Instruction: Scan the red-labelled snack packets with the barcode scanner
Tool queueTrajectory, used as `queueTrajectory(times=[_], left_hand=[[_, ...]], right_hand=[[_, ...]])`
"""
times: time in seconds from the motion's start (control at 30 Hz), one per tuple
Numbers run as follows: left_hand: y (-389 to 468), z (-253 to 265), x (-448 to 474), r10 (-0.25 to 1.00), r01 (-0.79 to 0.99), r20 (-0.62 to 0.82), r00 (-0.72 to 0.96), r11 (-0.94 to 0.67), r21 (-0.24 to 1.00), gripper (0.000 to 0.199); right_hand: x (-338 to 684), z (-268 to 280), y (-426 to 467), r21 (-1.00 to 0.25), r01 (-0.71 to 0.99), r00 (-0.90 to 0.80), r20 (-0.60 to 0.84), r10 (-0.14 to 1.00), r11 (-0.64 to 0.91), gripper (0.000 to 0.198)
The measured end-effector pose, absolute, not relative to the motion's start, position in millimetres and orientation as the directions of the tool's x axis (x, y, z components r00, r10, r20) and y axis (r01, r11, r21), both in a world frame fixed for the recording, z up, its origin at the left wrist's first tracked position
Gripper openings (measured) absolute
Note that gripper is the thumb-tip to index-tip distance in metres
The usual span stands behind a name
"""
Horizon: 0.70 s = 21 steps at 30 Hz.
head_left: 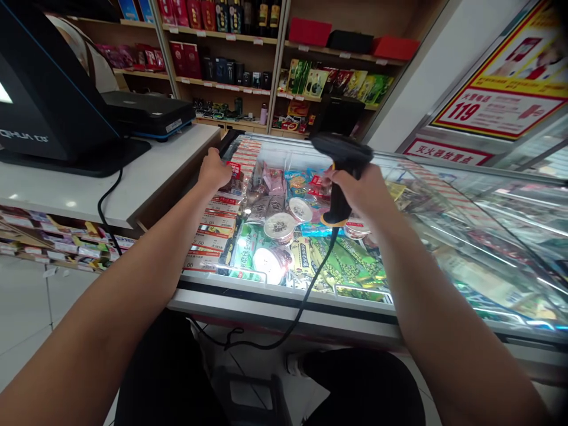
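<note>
Head view: right fingers [344,177] clasp a stiff-looking black-and-yellow pistol-shaped plastic scanner [341,151], handle [339,204] safest; left fingers [224,173] pinch a red-labelled packet [236,180]

Head view: single camera on the wearer's head, facing forward and steeply down.
It looks from above the wearer's black-trousered legs [368,387], close at the bottom edge, across the white-rimmed display freezer [248,307] to the tall, light-wood wall shelves [364,15], farthest off at top. The bare left hand [215,170] and bare right hand [361,186] lie at middle distance; the black, slant-backed terminal [48,106] is cut by the left edge.
</note>
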<state>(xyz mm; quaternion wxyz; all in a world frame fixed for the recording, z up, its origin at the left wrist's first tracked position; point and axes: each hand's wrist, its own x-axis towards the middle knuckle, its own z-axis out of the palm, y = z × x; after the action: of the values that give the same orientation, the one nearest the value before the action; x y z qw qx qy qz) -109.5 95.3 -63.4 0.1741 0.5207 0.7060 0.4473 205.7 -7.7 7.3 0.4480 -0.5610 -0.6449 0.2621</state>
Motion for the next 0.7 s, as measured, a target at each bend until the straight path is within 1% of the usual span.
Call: queueTrajectory(times=[0.07, 0.17, 0.2, 0.27, 0.3, 0.37, 0.43, 0.47, 0.5, 0.57, 0.63, 0.7], left_hand=[[85, -61, -103, 0.900, 0.694, 0.252, -0.355, 0.072, 0.717, 0.052], [70, -61, -85, 0.906, 0.856, 0.339, -0.254, 0.047, 0.515, 0.047], [67, -63, -79, 0.908, 0.885, 0.365, -0.205, 0.013, 0.465, 0.045], [63, -68, -66, 0.919, 0.891, 0.379, -0.104, -0.083, 0.446, 0.042], [61, -70, -59, 0.927, 0.870, 0.371, -0.050, -0.142, 0.473, 0.040], [59, -75, -45, 0.935, 0.753, 0.350, 0.061, -0.273, 0.598, 0.032], [54, -77, -30, 0.924, 0.527, 0.332, 0.187, -0.380, 0.760, 0.024], [50, -76, -22, 0.915, 0.397, 0.320, 0.246, -0.396, 0.828, 0.020], [46, -75, -15, 0.908, 0.290, 0.296, 0.297, -0.381, 0.878, 0.018], [36, -71, -3, 0.910, 0.160, 0.218, 0.354, -0.288, 0.944, 0.020], [28, -68, 5, 0.922, 0.077, 0.096, 0.376, -0.135, 0.988, 0.024], [22, -68, 8, 0.912, -0.013, -0.019, 0.410, 0.027, 1.000, 0.029]], right_hand=[[221, 10, 2, -0.839, 0.514, 0.157, 0.298, 0.942, 0.179, 0.016], [243, 6, 18, -0.801, 0.599, 0.293, 0.222, 0.930, 0.002, 0.019], [250, 4, 22, -0.780, 0.625, 0.303, 0.192, 0.933, -0.042, 0.021], [259, 0, 28, -0.742, 0.666, 0.276, 0.147, 0.950, -0.078, 0.024], [261, -2, 30, -0.723, 0.686, 0.257, 0.135, 0.957, -0.082, 0.025], [263, -3, 30, -0.688, 0.722, 0.219, 0.131, 0.967, -0.070, 0.027], [262, -3, 28, -0.668, 0.743, 0.181, 0.142, 0.973, -0.041, 0.026], [260, -3, 27, -0.670, 0.742, 0.162, 0.144, 0.976, -0.024, 0.026], [258, -3, 25, -0.678, 0.735, 0.140, 0.142, 0.980, -0.007, 0.026], [252, -2, 20, -0.694, 0.719, 0.102, 0.126, 0.987, 0.015, 0.026], [244, 0, 15, -0.701, 0.712, 0.069, 0.110, 0.991, 0.028, 0.025], [234, 1, 9, -0.708, 0.706, 0.045, 0.087, 0.995, 0.030, 0.024]])
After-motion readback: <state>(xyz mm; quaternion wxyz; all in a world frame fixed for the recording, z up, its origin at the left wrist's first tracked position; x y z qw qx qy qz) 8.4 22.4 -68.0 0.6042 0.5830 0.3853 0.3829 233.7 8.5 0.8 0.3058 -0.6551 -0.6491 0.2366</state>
